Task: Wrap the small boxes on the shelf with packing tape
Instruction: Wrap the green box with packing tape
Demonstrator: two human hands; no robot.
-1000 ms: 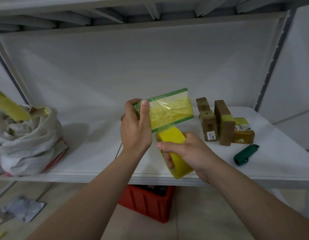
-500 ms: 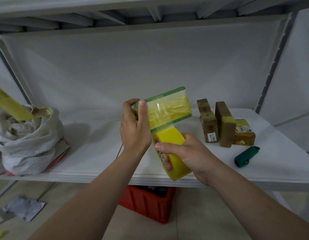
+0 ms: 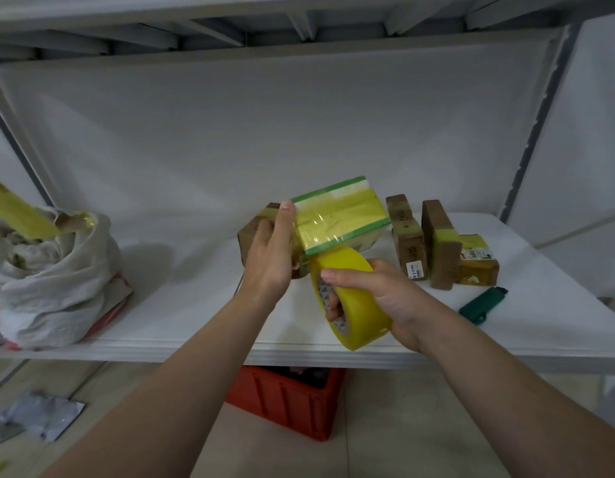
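My left hand (image 3: pixel 269 251) grips a small brown cardboard box (image 3: pixel 256 232) held above the white shelf (image 3: pixel 195 305), thumb pressing the tape end onto it. A stretch of yellow tape with green edges (image 3: pixel 340 215) runs from the box down to the yellow tape roll (image 3: pixel 354 298). My right hand (image 3: pixel 378 293) holds that roll, fingers through its core. To the right, three small brown boxes stand on the shelf: two upright (image 3: pixel 406 241) (image 3: pixel 440 246) and one lying flat with yellow tape (image 3: pixel 478 260).
A green utility knife (image 3: pixel 483 304) lies on the shelf at the right. A white cloth sack (image 3: pixel 47 284) with yellow tape scraps sits at the left. A red crate (image 3: pixel 285 400) stands on the floor under the shelf. A silver bag (image 3: pixel 44 414) lies on the floor.
The box in my left hand has turned so more of its brown side shows left of my fingers. The tape roll in my right hand has dropped slightly lower.
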